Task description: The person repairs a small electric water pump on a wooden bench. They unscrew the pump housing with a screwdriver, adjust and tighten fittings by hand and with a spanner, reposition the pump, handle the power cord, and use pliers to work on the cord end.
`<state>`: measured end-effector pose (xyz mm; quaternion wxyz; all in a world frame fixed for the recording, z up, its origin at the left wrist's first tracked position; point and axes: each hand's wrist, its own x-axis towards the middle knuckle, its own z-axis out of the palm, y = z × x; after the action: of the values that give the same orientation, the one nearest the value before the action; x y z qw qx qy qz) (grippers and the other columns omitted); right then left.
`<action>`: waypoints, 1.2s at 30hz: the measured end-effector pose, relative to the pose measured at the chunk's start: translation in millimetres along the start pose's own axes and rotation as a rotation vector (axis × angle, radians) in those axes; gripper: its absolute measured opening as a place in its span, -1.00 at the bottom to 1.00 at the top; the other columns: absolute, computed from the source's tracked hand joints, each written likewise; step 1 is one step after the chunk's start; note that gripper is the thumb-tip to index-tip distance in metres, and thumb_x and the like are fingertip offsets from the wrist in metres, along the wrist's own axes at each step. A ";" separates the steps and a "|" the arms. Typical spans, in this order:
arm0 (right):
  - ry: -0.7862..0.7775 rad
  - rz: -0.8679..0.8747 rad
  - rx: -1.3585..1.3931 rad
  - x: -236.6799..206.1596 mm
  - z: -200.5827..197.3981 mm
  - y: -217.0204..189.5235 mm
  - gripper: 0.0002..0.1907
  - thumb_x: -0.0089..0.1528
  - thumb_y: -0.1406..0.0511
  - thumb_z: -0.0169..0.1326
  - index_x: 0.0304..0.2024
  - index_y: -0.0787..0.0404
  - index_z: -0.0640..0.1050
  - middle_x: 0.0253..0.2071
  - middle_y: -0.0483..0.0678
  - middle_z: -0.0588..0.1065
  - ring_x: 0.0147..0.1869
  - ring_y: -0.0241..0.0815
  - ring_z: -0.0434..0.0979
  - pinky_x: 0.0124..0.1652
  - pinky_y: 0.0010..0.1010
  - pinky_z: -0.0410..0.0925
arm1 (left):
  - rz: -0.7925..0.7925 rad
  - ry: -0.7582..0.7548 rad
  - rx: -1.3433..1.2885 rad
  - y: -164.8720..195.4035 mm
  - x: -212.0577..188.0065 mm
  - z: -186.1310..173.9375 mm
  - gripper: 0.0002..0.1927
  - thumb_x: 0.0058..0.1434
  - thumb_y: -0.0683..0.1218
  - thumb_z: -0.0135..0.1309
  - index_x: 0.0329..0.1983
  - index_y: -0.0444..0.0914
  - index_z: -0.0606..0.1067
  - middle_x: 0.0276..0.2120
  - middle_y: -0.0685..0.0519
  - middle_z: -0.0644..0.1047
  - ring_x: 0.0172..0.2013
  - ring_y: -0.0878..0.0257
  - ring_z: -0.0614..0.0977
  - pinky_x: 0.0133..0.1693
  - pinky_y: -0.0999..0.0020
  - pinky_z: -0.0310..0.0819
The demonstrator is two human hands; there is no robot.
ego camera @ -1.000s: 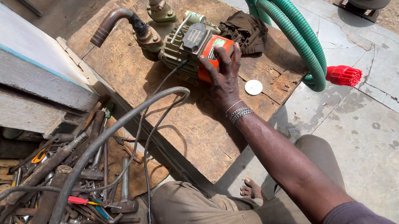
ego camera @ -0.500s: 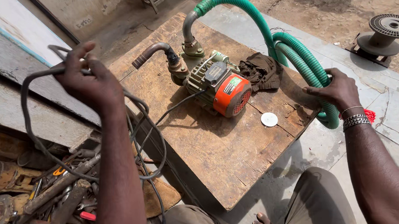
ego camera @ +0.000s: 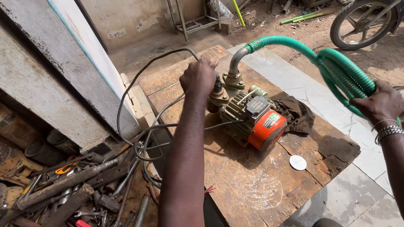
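left hand (ego camera: 199, 76) grip closed on cable (ego camera: 128, 93) | right hand (ego camera: 380, 104) grip around green hose (ego camera: 342, 69) | fingertips hidden

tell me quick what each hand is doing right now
Left hand: closed on the pump's inlet pipe, grey cable at the grip.
Right hand: closed on the coiled green hose.

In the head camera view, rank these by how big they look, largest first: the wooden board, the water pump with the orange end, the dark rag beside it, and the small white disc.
1. wooden board
2. water pump
3. dark rag, though the pump hides part of it, so its full size is unsure
4. white disc
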<state>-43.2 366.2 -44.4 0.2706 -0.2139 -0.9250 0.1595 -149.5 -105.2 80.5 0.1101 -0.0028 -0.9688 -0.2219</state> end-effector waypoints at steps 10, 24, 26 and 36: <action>0.074 -0.157 -0.141 71.9 44.0 -223.8 -0.48 0.03 0.03 0.43 -0.08 0.13 0.61 -0.25 -0.02 0.58 -0.17 -0.03 0.55 -0.21 -0.17 0.44 | -0.105 -0.084 0.129 13.7 -63.9 -9.7 -0.69 0.40 0.00 0.01 -0.02 -0.34 0.54 -0.13 -0.27 0.54 -0.25 0.01 0.72 -0.38 0.18 0.71; -0.393 -0.844 0.733 56.9 140.4 -397.7 -0.14 0.17 0.07 0.20 0.42 0.26 0.24 0.25 0.30 0.43 0.38 0.20 0.41 0.31 -0.13 0.25 | -0.079 -0.334 0.035 8.4 -83.9 -41.7 -0.46 0.35 -0.11 0.05 0.30 -0.48 0.24 0.04 -0.43 0.38 -0.10 -0.12 0.65 -0.15 0.18 0.69; -0.538 -0.936 0.653 58.0 144.0 -401.1 0.02 0.15 0.02 0.22 0.48 0.31 0.06 0.36 0.36 0.28 0.47 0.20 0.27 0.37 -0.16 0.13 | -0.097 -0.304 0.047 11.9 -84.0 -39.6 -0.48 0.36 -0.09 0.03 0.28 -0.46 0.25 0.04 -0.42 0.38 -0.11 -0.11 0.64 -0.20 0.18 0.70; -1.097 -0.539 0.441 48.3 142.0 -354.2 -0.27 0.37 -0.14 -0.18 0.44 0.11 0.29 0.41 0.11 0.36 0.48 -0.02 0.32 0.37 -0.19 0.18 | -0.119 -0.190 0.044 29.3 -97.3 -17.2 -0.49 0.38 -0.07 -0.01 0.28 -0.45 0.27 -0.05 -0.37 0.42 -0.29 0.06 0.68 -0.39 0.35 0.70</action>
<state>-270.4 60.3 8.0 -0.1730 0.1987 -0.8956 0.3585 -49.4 -82.0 87.2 0.0046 0.0361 -0.9780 -0.2054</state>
